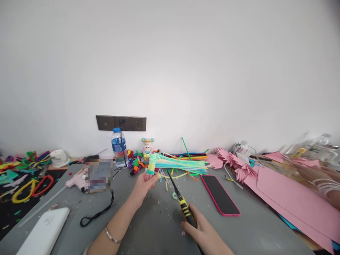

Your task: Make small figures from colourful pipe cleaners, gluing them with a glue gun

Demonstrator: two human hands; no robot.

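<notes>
My left hand [145, 185] pinches a small fuzzy pipe-cleaner piece [151, 165] upright, banded in mint green, yellow and pink. My right hand [198, 226] is wrapped round the yellow-and-black grip of a slim hand tool [186, 209]. Its long dark tip points up and away, to the right of my left hand and apart from the piece; its exact kind does not show clearly. Behind the left hand stands a finished-looking small figure [147, 148] with round eyes and colourful ears. A bundle of pastel pipe cleaners [180, 163] lies just beyond both hands.
A phone [221, 195] lies at right, pink paper sheets [294, 205] further right, where another person's blurred arm [329, 184] reaches in. At left are a water bottle [119, 148], a pink glue gun [77, 180], a black cord loop [98, 217] and a white case [45, 232].
</notes>
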